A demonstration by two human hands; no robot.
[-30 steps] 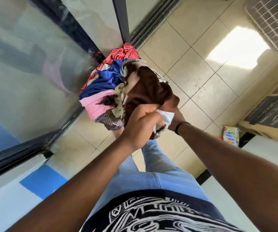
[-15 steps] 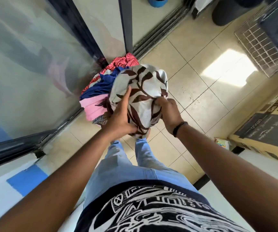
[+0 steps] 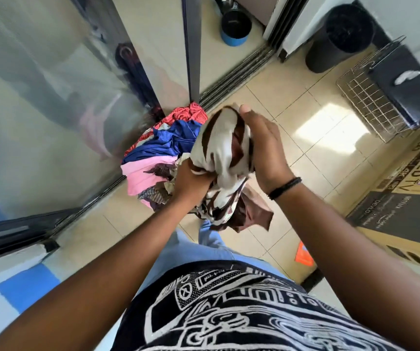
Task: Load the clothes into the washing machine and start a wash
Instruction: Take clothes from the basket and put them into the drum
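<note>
Left hand (image 3: 191, 179) grips my brown-and-cream garment (image 3: 220, 158) from below, right hand (image 3: 264, 150) flat against it; bundle loose tails before leaving the clothes pile (image 3: 163, 153).

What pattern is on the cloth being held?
Cream with dark brown streaks on the cloth, seen from the head view.
</note>
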